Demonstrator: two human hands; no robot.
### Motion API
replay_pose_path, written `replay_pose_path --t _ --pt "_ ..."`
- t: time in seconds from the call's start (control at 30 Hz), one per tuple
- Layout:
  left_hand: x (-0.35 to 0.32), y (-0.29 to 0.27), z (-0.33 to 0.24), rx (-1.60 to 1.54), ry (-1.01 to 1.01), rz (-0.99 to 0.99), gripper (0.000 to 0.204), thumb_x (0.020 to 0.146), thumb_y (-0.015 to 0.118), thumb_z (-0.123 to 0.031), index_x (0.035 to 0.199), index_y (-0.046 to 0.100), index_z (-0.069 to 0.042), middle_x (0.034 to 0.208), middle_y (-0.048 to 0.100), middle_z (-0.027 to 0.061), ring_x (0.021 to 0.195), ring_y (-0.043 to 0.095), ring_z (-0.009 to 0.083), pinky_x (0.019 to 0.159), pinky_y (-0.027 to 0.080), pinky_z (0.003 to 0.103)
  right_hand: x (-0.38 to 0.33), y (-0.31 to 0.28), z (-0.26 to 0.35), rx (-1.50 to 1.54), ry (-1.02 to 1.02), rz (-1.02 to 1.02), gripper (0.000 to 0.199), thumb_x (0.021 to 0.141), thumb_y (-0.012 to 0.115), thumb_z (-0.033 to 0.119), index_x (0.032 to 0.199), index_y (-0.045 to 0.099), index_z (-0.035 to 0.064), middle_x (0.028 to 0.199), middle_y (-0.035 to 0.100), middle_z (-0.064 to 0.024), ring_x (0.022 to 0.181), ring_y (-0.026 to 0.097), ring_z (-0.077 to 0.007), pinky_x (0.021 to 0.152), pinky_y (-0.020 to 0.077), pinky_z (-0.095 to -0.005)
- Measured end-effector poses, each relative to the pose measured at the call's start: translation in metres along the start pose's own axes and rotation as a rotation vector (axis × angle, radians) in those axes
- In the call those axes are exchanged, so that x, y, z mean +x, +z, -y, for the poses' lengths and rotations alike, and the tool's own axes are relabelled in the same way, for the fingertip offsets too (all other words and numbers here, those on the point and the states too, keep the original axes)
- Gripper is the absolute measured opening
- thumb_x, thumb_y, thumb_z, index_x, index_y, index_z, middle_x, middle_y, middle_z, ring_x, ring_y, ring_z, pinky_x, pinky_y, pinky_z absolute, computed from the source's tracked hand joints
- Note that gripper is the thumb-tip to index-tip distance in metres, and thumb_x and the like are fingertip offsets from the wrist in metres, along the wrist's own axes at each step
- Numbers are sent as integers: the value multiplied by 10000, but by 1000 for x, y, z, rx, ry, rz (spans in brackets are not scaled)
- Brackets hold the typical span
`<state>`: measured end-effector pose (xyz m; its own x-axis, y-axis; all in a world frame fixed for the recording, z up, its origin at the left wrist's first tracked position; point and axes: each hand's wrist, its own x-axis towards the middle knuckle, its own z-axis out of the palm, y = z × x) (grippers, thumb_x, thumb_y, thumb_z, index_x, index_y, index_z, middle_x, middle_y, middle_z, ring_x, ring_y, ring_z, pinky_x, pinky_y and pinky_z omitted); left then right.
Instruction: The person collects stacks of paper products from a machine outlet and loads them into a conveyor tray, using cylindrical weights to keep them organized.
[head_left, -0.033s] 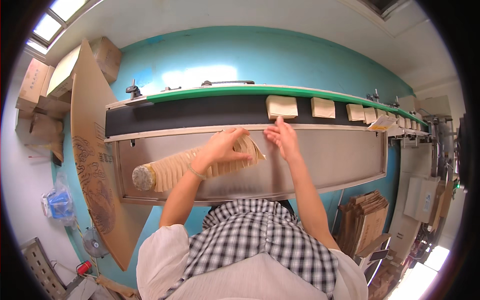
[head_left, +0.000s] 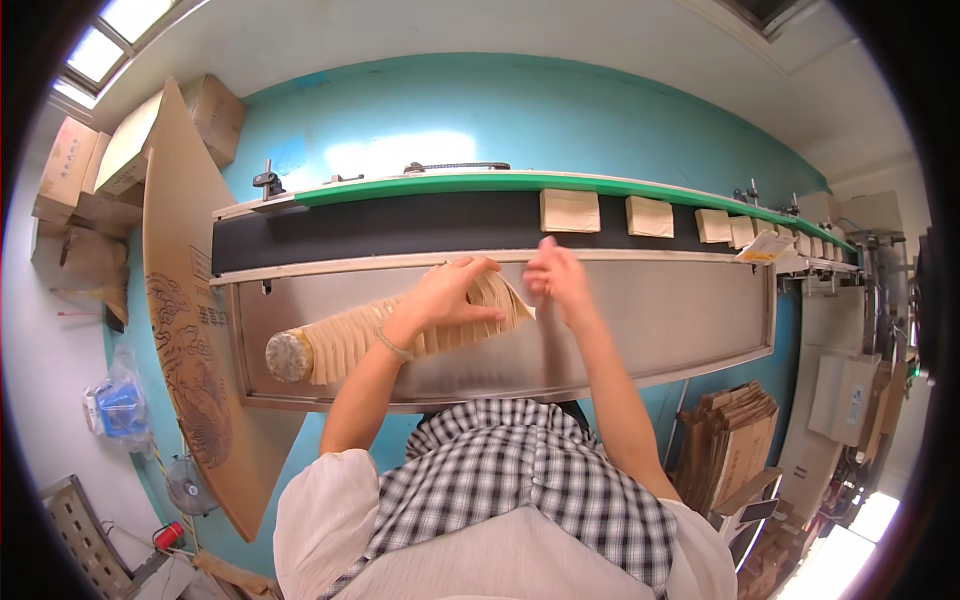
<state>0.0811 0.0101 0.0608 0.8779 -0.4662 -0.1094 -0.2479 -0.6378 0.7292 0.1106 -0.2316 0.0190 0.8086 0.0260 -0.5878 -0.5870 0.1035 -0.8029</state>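
A long row of folded tan paper sheets (head_left: 345, 335) lies slantwise on the metal tray table (head_left: 660, 325), with a mottled round end piece (head_left: 289, 356) at its left. My left hand (head_left: 450, 295) grips the row near its right end, thumb to the near side, fingers over the top. Just right of that end is my right hand (head_left: 562, 283), blurred, its fingers loosely apart and nothing visible in them. Beyond it, a folded paper bundle (head_left: 569, 211) rests on the black conveyor belt (head_left: 400, 222), apart from my fingers. Another bundle (head_left: 650, 217) sits farther right.
A green guide rail (head_left: 430, 183) runs along the belt's far side. Several smaller bundles continue right, past a yellow-and-white card (head_left: 765, 246). A large cardboard sheet (head_left: 185, 330) stands at the left. Flattened cartons (head_left: 730, 440) are stacked at lower right.
The nearest bundles have shifted slightly right along the belt. My right hand has drawn back from the bundle, toward the row's end. My left hand stays put.
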Motion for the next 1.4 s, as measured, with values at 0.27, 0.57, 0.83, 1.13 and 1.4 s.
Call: replay_pose_path --t 0.27,0.57,0.83,1.13,1.4 --pt "-11 -5 5 36 21 5 767 738 803 -556 1326 568 -123 1272 646 152 1096 651 358 925 517 452 -40 25 -40 -166 -163 203 458 981 659 389 1196 634 -14 1081 695 -95 946 650 -131 826 528 -290" --pt "-10 -7 1 10 -32 27 726 735 808 -549 1281 592 -122 1243 652 157 1074 653 363 926 517 454 15 3 -2 213 -82 -18 378 1021 615 331 1191 573 -4 1054 686 -110 901 685 -162 784 559 -302" --pt "-21 -8 9 115 60 -35 758 742 819 -518 1339 567 -125 1274 646 166 1130 632 380 936 518 449 -51 45 -34 -660 -474 125 480 978 636 444 1113 650 -16 981 649 -148 905 633 -246 818 508 -349" --pt "-24 -17 2 36 -56 47 723 748 809 -525 1316 589 -136 1259 657 157 1113 643 372 934 523 448 -55 32 -20 -582 -284 241 403 1001 625 376 1061 686 -18 945 665 -84 870 609 -152 768 502 -311" --pt "-24 -18 0 36 -56 49 702 740 809 -540 1281 600 -144 1234 669 141 1082 656 357 914 530 443 -45 27 -39 -624 -200 208 319 1023 578 277 1159 651 -3 955 686 -48 873 611 -97 776 506 -262"
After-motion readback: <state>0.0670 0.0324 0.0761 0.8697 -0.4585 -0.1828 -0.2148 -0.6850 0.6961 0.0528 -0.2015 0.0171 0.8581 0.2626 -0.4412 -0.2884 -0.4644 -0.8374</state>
